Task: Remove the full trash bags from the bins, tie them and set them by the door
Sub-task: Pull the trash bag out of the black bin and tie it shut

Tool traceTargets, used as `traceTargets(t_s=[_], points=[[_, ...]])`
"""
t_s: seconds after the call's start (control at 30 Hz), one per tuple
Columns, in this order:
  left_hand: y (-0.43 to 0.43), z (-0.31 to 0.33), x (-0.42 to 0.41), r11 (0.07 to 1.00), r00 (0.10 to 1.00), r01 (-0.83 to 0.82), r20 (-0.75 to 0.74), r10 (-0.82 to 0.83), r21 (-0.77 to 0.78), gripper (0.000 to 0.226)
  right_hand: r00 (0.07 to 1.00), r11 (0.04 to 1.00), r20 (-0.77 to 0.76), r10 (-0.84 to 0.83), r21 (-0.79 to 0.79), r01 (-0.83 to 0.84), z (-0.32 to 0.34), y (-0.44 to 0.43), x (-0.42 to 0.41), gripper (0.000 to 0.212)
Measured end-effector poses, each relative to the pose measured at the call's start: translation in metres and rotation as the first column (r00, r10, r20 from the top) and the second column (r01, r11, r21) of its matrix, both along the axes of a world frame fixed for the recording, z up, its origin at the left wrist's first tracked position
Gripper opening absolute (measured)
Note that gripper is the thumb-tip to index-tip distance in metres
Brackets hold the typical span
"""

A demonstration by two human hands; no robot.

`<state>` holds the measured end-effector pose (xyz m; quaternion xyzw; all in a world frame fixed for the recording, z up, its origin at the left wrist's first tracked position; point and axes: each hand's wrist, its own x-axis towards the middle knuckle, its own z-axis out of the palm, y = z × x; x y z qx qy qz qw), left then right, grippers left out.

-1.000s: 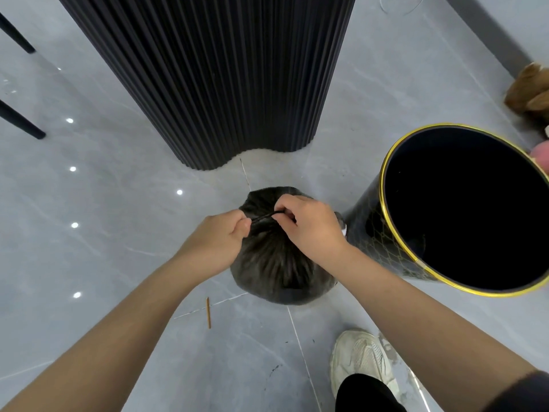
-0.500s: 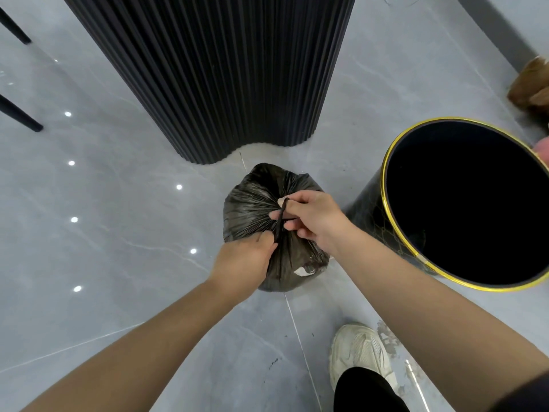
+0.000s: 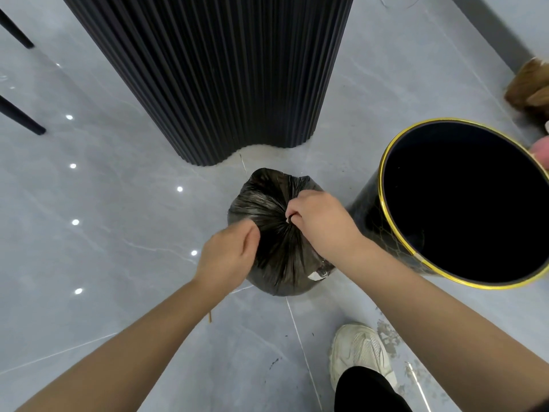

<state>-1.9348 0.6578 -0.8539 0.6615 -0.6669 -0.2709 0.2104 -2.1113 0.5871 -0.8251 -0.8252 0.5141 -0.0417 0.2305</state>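
A full black trash bag (image 3: 267, 203) sits on the grey floor, its top gathered into a tight neck. My right hand (image 3: 322, 221) is closed on that neck, and a thin black loop of the bag's tie shows at my fingers. My left hand (image 3: 228, 254) lies against the bag's left side with fingers loosely curled and apart; nothing shows between them. Just right of the bag stands a black bin (image 3: 386, 162) with a gold rim, with no bag inside it.
A tall black fluted column (image 3: 208, 69) rises right behind the bag. My white shoe (image 3: 359, 352) is on the floor in front. A thin stick (image 3: 210, 318) lies on the tiles. Black chair legs (image 3: 20, 117) are far left, a brown furry thing (image 3: 528, 90) far right.
My left hand has let go of the gathered neck and slid down to the left. My right hand stays closed on the neck, now lower, with the tie looped at its fingers.
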Motion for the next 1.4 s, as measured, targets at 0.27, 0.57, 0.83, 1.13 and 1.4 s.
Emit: traceTargets(t_s=[0.27,0.57,0.83,1.13,1.4], points=[[-0.054,0.026,0.0,0.918,0.849,-0.101,-0.447,0.28,0.383,0.018,0.934,0.922,0.163,0.318,-0.284,-0.264,-0.017,0.003,-0.023,0.009],[-0.082,0.031,-0.015,0.801,0.825,0.207,-0.54,0.165,0.562,0.037,0.859,0.871,0.204,0.47,-0.266,-0.413,-0.016,0.004,-0.021,0.011],[-0.072,0.015,-0.014,0.786,0.678,0.112,-0.625,0.387,0.608,0.032,0.86,0.977,0.465,0.209,-0.132,-0.166,-0.034,0.019,-0.03,0.015],[-0.061,0.01,-0.002,0.922,0.922,0.379,-0.116,-0.369,0.082,0.021,0.821,0.998,0.567,0.06,-0.033,-0.05,-0.035,0.017,-0.03,0.017],[-0.06,0.005,-0.01,0.926,0.926,0.378,-0.019,-0.378,0.013,0.016,0.797,0.997,0.6,-0.073,0.041,0.06,-0.04,0.016,-0.032,0.018]])
